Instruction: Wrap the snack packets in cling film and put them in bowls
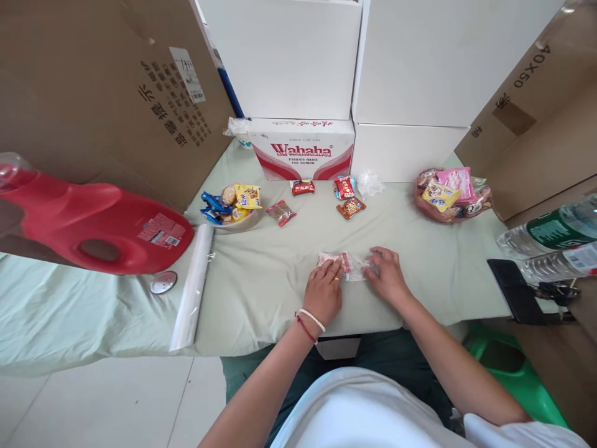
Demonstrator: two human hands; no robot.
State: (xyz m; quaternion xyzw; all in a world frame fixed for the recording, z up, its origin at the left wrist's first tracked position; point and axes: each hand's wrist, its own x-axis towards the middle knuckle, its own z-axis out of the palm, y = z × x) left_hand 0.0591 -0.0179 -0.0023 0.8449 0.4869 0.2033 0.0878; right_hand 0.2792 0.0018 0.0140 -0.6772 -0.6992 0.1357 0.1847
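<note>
On the cloth in front of me lies a small red-and-white snack packet (346,264) in crinkled clear plastic wrap (357,269). My left hand (324,291) bears down on its left part with curled fingers, hiding some of it. At the right end, the curled fingers of my right hand (388,275) hold the loose edge of the wrap; the fingertips partly cover the contact. Beyond the hands are a brown cookie packet (351,207), a red snack packet (344,186), a crumpled ball of clear plastic (370,184), another red packet (303,186) and a brown-and-red packet (281,213).
Bowls of wrapped snacks stand left (249,222) and right (422,208). A plastic film roll (193,289), round lid (163,282) and red jug (112,230) are left; water bottles (550,233) and a black phone (515,291) right. A Wahaha carton (303,149) stands behind.
</note>
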